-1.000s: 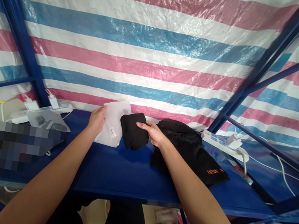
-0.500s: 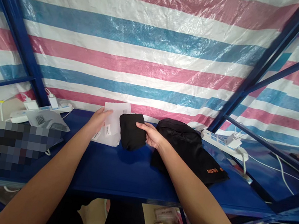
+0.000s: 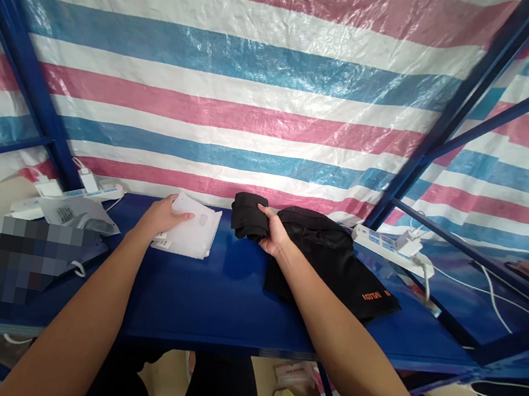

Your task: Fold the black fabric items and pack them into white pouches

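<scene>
A small folded black cloth bundle (image 3: 250, 217) is gripped by my right hand (image 3: 273, 232), thumb on top, raised a little over the blue table. Between the thumb and fingers of my left hand (image 3: 164, 216) are white translucent plastic bags (image 3: 194, 228) at the back of the table, left of the bundle. Small white labels show near their lower left edge. Beside my right hand and partly behind the forearm lies a larger black garment (image 3: 319, 234) with orange lettering.
Power strips with plugs stand at the right (image 3: 388, 247) and left (image 3: 103, 190). A grey plastic bag (image 3: 82, 215) lies at the left. Blue metal posts and a striped sheet (image 3: 238, 112) stand behind the table. Another person's hand shows at the far right.
The black bundle has turned in my right hand, showing its rolled edge instead of its flat face. The plastic bags are tilted differently, with my left thumb now over them.
</scene>
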A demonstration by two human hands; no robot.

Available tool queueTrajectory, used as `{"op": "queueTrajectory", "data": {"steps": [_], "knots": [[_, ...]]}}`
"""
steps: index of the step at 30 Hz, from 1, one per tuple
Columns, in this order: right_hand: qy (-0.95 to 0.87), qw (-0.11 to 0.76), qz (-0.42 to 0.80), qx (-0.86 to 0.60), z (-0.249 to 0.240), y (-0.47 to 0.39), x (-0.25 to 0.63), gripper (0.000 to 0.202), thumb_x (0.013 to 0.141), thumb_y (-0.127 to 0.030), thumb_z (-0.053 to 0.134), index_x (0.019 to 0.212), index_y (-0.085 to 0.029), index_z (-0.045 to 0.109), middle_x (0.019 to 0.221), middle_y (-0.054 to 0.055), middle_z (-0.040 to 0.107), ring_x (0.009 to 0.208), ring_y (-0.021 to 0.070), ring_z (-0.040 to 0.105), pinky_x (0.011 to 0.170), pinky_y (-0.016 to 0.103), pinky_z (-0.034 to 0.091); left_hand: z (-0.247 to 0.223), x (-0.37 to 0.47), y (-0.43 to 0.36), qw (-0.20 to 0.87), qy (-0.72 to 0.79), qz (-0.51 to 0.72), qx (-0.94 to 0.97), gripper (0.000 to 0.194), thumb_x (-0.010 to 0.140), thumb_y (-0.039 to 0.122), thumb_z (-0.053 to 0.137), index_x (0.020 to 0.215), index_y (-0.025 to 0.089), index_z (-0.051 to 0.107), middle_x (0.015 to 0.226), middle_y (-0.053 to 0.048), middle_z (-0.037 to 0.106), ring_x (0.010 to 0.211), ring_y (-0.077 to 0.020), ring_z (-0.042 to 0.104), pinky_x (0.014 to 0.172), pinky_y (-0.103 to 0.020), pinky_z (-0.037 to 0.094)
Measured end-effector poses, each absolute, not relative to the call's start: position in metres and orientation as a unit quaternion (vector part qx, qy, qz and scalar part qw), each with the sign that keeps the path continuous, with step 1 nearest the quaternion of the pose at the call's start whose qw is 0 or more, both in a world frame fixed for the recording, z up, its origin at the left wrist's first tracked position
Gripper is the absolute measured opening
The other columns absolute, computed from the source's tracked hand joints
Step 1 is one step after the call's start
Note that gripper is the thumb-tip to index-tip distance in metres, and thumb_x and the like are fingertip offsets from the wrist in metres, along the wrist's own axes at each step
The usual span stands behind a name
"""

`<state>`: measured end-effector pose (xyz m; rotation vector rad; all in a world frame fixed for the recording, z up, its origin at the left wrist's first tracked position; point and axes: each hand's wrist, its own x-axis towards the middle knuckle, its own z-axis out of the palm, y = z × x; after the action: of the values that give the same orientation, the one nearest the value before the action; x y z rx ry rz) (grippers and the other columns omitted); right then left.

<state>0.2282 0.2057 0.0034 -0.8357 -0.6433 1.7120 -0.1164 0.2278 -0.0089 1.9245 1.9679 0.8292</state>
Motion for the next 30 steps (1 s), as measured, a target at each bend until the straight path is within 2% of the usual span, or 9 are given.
{"op": "queueTrajectory", "data": {"steps": [3, 6, 12, 16, 18, 20, 23, 26, 30], "knots": [[-0.272, 0.53, 0.718, -0.361, 0.005, 0.203, 0.227, 0.02, 0.103, -0.034, 0.068, 0.1, -0.014, 0.071, 0.077, 0.005, 0.077, 0.06, 0.0172, 0.071, 0.051, 0.026, 0.057, -0.008, -0.11, 0.225, 0.119, 0.686, 0.239, 0.677, 0.119, 0.082, 0.076, 0.078, 0.172, 0.013, 0.035, 0.161, -0.027, 0.057, 0.146, -0.0472, 0.057, 0.113, -0.049, 0.05], [-0.267, 0.527, 0.72, -0.364, 0.006, 0.202, 0.226, 0.02, 0.104, -0.034, 0.067, 0.103, -0.014, 0.071, 0.079, 0.006, 0.078, 0.062, 0.0176, 0.072, 0.054, 0.026, 0.059, -0.006, -0.106, 0.223, 0.119, 0.684, 0.235, 0.68, 0.118, 0.085, 0.077, 0.073, 0.174, 0.013, 0.03, 0.162, -0.026, 0.056, 0.148, -0.0464, 0.056, 0.112, -0.048, 0.05], [-0.247, 0.515, 0.738, -0.361, 0.002, 0.206, 0.227, 0.022, 0.105, -0.036, 0.066, 0.102, -0.015, 0.07, 0.078, 0.006, 0.077, 0.06, 0.0179, 0.072, 0.053, 0.026, 0.059, -0.009, -0.102, 0.22, 0.068, 0.678, 0.173, 0.711, 0.108, 0.083, 0.076, 0.072, 0.167, 0.013, 0.046, 0.171, -0.025, 0.044, 0.151, -0.0509, 0.048, 0.117, -0.054, 0.046], [-0.235, 0.509, 0.748, -0.354, 0.003, 0.206, 0.228, 0.024, 0.106, -0.037, 0.064, 0.104, -0.014, 0.07, 0.076, 0.005, 0.077, 0.058, 0.0178, 0.071, 0.054, 0.027, 0.061, -0.014, -0.094, 0.216, 0.071, 0.696, 0.085, 0.709, 0.088, 0.097, 0.067, 0.053, 0.17, 0.019, 0.045, 0.183, -0.021, 0.021, 0.16, -0.0547, 0.032, 0.122, -0.067, 0.036], [-0.231, 0.509, 0.751, -0.351, 0.004, 0.205, 0.228, 0.024, 0.107, -0.037, 0.063, 0.105, -0.014, 0.07, 0.075, 0.005, 0.077, 0.057, 0.0179, 0.07, 0.053, 0.027, 0.061, -0.016, -0.091, 0.215, 0.079, 0.695, 0.059, 0.712, 0.079, 0.104, 0.059, 0.041, 0.172, 0.02, 0.042, 0.186, -0.015, 0.006, 0.167, -0.0497, 0.019, 0.126, -0.068, 0.03], [-0.228, 0.509, 0.754, -0.347, 0.005, 0.204, 0.227, 0.023, 0.107, -0.036, 0.063, 0.104, -0.014, 0.07, 0.074, 0.005, 0.076, 0.056, 0.018, 0.07, 0.051, 0.027, 0.06, -0.019, -0.089, 0.214, 0.083, 0.686, 0.043, 0.722, 0.077, 0.106, 0.057, 0.031, 0.174, 0.021, 0.039, 0.187, -0.009, -0.001, 0.17, -0.0435, 0.01, 0.13, -0.066, 0.026], [-0.225, 0.509, 0.758, -0.339, 0.005, 0.203, 0.227, 0.023, 0.108, -0.036, 0.062, 0.103, -0.015, 0.07, 0.073, 0.004, 0.075, 0.056, 0.0176, 0.07, 0.05, 0.026, 0.06, -0.024, -0.087, 0.214, 0.095, 0.679, 0.015, 0.728, 0.084, 0.106, 0.068, 0.02, 0.177, 0.024, 0.028, 0.186, -0.004, 0.003, 0.171, -0.041, 0.007, 0.134, -0.066, 0.016], [-0.221, 0.506, 0.762, -0.337, 0.005, 0.203, 0.227, 0.023, 0.107, -0.036, 0.062, 0.103, -0.015, 0.069, 0.073, 0.004, 0.075, 0.056, 0.0174, 0.07, 0.053, 0.026, 0.062, -0.031, -0.087, 0.215, 0.097, 0.675, 0.014, 0.732, 0.098, 0.1, 0.084, 0.017, 0.179, 0.025, 0.021, 0.186, -0.005, 0.003, 0.17, -0.0453, 0.005, 0.133, -0.07, 0.011], [-0.216, 0.487, 0.771, -0.348, 0.007, 0.203, 0.227, 0.029, 0.108, -0.043, 0.059, 0.104, -0.016, 0.068, 0.073, 0.005, 0.075, 0.056, 0.0192, 0.071, 0.052, 0.029, 0.063, -0.038, -0.089, 0.215, 0.096, 0.661, 0.053, 0.742, 0.109, 0.093, 0.094, 0.029, 0.178, 0.026, 0.027, 0.185, -0.01, 0.008, 0.168, -0.0513, 0.008, 0.13, -0.076, 0.011]]}}
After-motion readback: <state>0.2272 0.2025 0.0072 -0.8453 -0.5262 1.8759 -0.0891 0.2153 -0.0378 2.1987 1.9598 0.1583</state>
